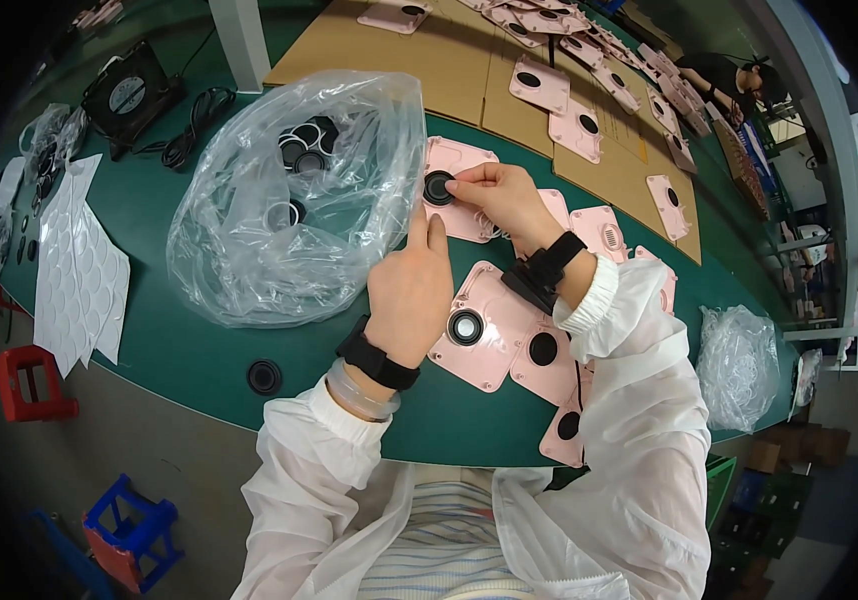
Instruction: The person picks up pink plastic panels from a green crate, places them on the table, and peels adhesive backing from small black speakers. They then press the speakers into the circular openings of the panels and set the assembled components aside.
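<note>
On the green table a pink plastic panel (467, 222) lies in front of me beside a clear plastic bag. The thumb and fingers of my right hand (511, 205) are closed on the edge of a round black speaker (437, 189), which sits over the panel. My left hand (409, 300) has its index finger stretched out to the panel's lower left edge; its other fingers are partly hidden. Nearer to me is another pink panel (494, 300) with a silver-centred round part (465, 327) in it. Several round black parts (305, 152) lie in the bag (239, 270).
Many pink panels (539, 85) rest on brown cardboard (449, 90) at the back. One loose black speaker (264, 376) lies near the table's front edge. White sticker sheets (79, 265) are at the left, a crumpled clear bag (739, 365) at the right. Another person (739, 85) works at far right.
</note>
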A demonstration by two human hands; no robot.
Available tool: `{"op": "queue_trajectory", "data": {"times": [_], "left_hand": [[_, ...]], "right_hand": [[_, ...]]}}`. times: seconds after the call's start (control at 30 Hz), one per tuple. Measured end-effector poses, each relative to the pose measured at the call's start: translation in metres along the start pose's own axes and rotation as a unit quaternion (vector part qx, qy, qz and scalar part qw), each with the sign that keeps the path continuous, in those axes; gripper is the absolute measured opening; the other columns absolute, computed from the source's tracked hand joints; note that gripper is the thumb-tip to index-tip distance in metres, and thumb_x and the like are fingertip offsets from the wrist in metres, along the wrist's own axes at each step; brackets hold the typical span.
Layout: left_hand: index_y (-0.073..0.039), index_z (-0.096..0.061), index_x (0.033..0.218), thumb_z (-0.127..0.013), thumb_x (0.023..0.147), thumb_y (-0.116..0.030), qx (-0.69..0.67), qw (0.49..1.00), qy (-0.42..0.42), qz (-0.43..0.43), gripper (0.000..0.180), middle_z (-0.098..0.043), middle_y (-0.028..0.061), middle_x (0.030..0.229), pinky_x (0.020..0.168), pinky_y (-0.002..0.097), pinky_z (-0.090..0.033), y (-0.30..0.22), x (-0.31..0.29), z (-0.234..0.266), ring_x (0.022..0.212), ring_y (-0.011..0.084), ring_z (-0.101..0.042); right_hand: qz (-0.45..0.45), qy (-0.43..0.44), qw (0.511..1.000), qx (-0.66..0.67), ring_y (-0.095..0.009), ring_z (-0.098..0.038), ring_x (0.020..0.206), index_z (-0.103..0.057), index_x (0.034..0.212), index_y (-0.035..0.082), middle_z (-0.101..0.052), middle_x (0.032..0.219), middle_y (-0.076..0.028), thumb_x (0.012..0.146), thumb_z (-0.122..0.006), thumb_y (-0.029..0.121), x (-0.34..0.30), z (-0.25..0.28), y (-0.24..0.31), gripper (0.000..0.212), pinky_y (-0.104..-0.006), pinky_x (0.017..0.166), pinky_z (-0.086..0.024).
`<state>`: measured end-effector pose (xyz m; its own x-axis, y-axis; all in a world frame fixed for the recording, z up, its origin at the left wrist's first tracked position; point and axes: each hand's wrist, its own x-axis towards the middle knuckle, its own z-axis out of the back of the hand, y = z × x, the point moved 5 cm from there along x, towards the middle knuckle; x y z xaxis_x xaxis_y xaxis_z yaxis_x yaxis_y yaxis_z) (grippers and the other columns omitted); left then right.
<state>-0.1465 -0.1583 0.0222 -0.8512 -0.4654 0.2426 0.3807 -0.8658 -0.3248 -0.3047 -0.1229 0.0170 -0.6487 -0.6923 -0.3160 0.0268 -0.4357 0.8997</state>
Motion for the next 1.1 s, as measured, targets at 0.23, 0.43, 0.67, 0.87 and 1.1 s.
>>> {"op": "queue_trajectory", "data": {"times": [0.23,0.43,0.67,0.87,1.1], "left_hand": [[0.003,-0.053,0.121,-0.059,0.077,-0.007,0.009,1.0,-0.014,-0.001,0.046,-0.047,0.0175,0.135,0.053,0.0296,-0.053,-0.001,-0.002,0.002,0.06,0.0219,-0.067],[0.001,-0.046,0.129,-0.06,0.083,-0.014,-0.023,0.998,0.055,0.025,0.05,-0.042,0.0178,0.14,0.059,0.0376,-0.054,0.0,-0.002,0.002,0.073,0.0308,-0.067],[0.001,-0.047,0.128,-0.061,0.082,-0.013,-0.03,0.999,0.039,0.015,0.05,-0.044,0.019,0.137,0.058,0.0377,-0.053,0.002,-0.002,-0.001,0.072,0.0313,-0.067],[0.005,-0.052,0.12,-0.06,0.074,-0.006,-0.003,0.999,-0.041,-0.029,0.048,-0.048,0.0199,0.132,0.053,0.0299,-0.052,-0.003,-0.003,0.006,0.06,0.0231,-0.066],[0.005,-0.052,0.121,-0.059,0.075,-0.006,-0.008,0.999,-0.019,-0.028,0.048,-0.047,0.0206,0.134,0.053,0.0312,-0.052,-0.002,-0.005,0.001,0.062,0.0243,-0.066]], "right_hand": [[0.009,-0.006,1.0,-0.016,-0.009,-0.06,0.073,-0.066,0.093,-0.004,-0.066,0.085,-0.005,0.082,-0.072,0.011,-0.001,-0.002,0.002,0.02,-0.0208,0.066,-0.048],[0.05,-0.003,0.995,-0.092,-0.011,-0.062,0.074,-0.065,0.092,-0.006,-0.067,0.084,-0.007,0.081,-0.073,0.012,-0.002,-0.002,0.008,0.022,-0.0226,0.066,-0.049],[0.172,-0.06,0.939,-0.292,-0.019,-0.064,0.072,-0.065,0.091,-0.006,-0.066,0.082,-0.012,0.073,-0.079,0.025,-0.005,-0.012,0.018,0.039,-0.028,0.068,-0.051],[0.132,-0.08,0.905,-0.397,-0.025,-0.065,0.073,-0.066,0.088,-0.002,-0.067,0.083,-0.016,0.069,-0.08,0.041,0.011,-0.001,0.022,0.049,-0.0323,0.066,-0.051],[0.073,0.003,0.879,-0.471,-0.027,-0.065,0.064,-0.067,0.067,-0.001,-0.064,0.064,-0.016,0.068,-0.075,0.055,0.04,0.0,0.026,0.056,-0.0365,0.061,-0.05]]}}
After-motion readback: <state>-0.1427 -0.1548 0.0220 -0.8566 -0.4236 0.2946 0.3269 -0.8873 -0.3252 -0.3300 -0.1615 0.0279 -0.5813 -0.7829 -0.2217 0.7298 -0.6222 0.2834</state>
